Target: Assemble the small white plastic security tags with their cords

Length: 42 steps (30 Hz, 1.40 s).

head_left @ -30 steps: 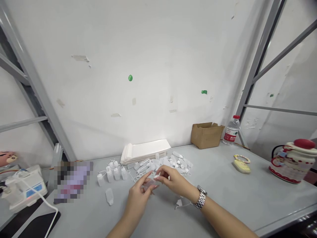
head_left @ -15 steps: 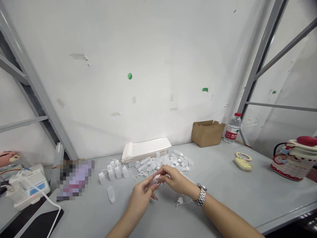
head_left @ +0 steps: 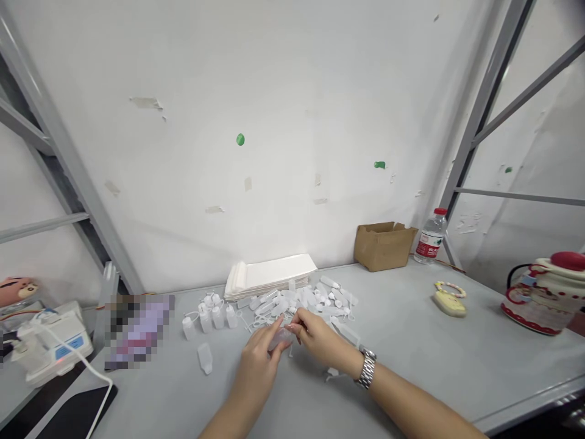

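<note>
My left hand (head_left: 258, 360) and my right hand (head_left: 320, 338) meet over the grey table (head_left: 411, 341), fingers pinched together on one small clear plastic bottle (head_left: 280, 337). The right wrist wears a metal watch (head_left: 364, 368). Just behind the hands lies a loose pile of small clear bottles and caps (head_left: 306, 300). Several capped bottles (head_left: 208, 317) stand upright to the left of it, and one bottle (head_left: 204, 357) lies alone on its side nearer me.
A stack of white paper bags (head_left: 269, 275) lies against the wall. A cardboard box (head_left: 382, 245) and a water bottle (head_left: 428, 236) stand at the back right. A yellow toy (head_left: 449, 300) and a red-and-white jug (head_left: 543, 296) sit to the right. A white device (head_left: 50, 347) with a cable sits at the left.
Both hands have drawn closer together and shifted slightly toward me, still working the same small bottle. Nothing else on the table has moved.
</note>
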Motion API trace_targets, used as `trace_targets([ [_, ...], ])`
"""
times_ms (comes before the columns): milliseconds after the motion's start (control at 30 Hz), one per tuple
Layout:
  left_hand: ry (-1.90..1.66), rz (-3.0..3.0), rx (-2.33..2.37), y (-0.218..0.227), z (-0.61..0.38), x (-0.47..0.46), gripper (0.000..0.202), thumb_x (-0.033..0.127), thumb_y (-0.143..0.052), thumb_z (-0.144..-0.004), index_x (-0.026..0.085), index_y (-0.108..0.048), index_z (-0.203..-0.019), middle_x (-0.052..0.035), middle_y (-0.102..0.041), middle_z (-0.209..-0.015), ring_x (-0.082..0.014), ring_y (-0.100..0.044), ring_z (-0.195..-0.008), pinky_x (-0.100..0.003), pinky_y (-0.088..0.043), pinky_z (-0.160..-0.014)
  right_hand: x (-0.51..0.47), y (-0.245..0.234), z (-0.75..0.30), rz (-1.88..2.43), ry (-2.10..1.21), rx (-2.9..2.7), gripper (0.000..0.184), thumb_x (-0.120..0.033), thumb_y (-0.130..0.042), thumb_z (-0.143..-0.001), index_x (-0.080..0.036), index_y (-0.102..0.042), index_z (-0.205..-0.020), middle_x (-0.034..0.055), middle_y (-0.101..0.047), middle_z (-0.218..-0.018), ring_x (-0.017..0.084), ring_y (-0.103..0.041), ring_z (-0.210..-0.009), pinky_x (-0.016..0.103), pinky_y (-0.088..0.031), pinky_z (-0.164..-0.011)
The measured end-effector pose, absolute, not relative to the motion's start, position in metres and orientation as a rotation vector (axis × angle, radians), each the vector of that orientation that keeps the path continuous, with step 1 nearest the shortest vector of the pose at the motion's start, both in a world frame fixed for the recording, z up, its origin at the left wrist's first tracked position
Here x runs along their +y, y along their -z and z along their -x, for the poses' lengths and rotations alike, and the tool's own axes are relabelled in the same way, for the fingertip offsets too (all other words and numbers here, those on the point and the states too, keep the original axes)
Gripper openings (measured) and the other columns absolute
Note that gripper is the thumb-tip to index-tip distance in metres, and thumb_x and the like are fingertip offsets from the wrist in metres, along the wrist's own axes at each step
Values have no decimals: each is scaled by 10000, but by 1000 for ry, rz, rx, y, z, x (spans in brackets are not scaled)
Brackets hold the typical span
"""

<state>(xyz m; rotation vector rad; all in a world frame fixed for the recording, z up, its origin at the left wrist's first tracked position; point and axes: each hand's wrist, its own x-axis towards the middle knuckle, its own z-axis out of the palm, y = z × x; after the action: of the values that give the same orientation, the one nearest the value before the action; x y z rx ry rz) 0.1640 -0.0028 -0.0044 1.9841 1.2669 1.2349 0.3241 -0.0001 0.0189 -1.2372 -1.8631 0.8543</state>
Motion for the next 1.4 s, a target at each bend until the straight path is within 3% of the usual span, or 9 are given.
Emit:
trace_targets([
  [100, -1225, -1913, 1277, 1, -165, -3, 334, 267, -553, -710, 278, -628, -1036, -33, -669, -928, -206, -591, -857, -342, -458, -777, 2, -21, -325, 1231, -924, -1824, 272, -415, -440, -844, -188, -474, -698, -32, -496, -587, 118, -458, -567, 240, -364, -554],
  [300, -1153, -1266, 1156, -15, -163, 7, 519, 467, -597, -654, 146, -599, -1061, -113, -665, -919, -217, -612, -758, -267, -439, -511, 8, -34, -331, 1111, -1036, -1587, 429, -535, -378, -822, -156, -578, -829, 2, -533, -695, 105, -492, -558, 259, -426, -582],
  [433, -1149, -1042, 1066, -21, -160, 9, 471, 474, -622, -657, 160, -624, -1008, -104, -663, -908, -175, -608, -756, -238, -425, -557, 9, -33, -331, 1110, -1185, -1575, 406, -522, -496, -760, -143, -628, -820, 35, -595, -795, 103, -528, -574, 279, -449, -613],
  [533, -1129, -979, 976, -22, -161, 7, 439, 443, -646, -655, 168, -630, -996, -92, -661, -903, -158, -606, -744, -233, -425, -585, 8, -26, -328, 1035, -1347, -1577, 405, -444, -615, -701, -148, -600, -977, 32, -612, -779, 127, -566, -624, 290, -467, -629],
  [667, -1115, -890, 915, -22, -163, 5, 431, 411, -697, -618, 159, -635, -962, -83, -667, -857, -158, -616, -731, -241, -428, -622, 5, -21, -326, 982, -1382, -1540, 559, -331, -680, -669, -188, -471, -1167, -28, -576, -676, 122, -569, -597, 288, -464, -622],
  [967, -1068, -945, 990, -28, -164, 3, 445, 435, -670, -641, 168, -617, -992, -100, -664, -951, -191, -607, -842, -255, -400, -683, 12, -32, -335, 902, -1304, -1385, 286, -328, -642, -705, -177, -590, -943, -54, -557, -522, 102, -528, -493, 265, -438, -552],
  [1067, -1037, -972, 1007, -28, -165, 2, 452, 456, -657, -645, 168, -616, -990, -99, -659, -962, -182, -604, -811, -257, -396, -677, 14, -32, -338, 807, -1380, -1314, 156, -293, -658, -698, -162, -651, -781, -16, -612, -593, 98, -548, -544, 262, -438, -605],
  [1233, -1017, -986, 993, -28, -166, -1, 495, 473, -641, -653, 172, -594, -1044, -104, -654, -983, -181, -598, -803, -275, -390, -697, 12, -32, -338, 698, -1471, -1242, 196, -220, -698, -664, -177, -693, -855, 15, -659, -718, 128, -597, -686, 291, -446, -726],
  [1400, -998, -1009, 995, -28, -166, -2, 516, 455, -629, -671, 205, -549, -1115, -76, -662, -968, -171, -592, -820, -267, -385, -710, 11, -32, -338, 699, -1463, -1267, 173, -244, -675, -692, -182, -708, -850, 25, -666, -705, 133, -593, -663, 316, -441, -736],
])
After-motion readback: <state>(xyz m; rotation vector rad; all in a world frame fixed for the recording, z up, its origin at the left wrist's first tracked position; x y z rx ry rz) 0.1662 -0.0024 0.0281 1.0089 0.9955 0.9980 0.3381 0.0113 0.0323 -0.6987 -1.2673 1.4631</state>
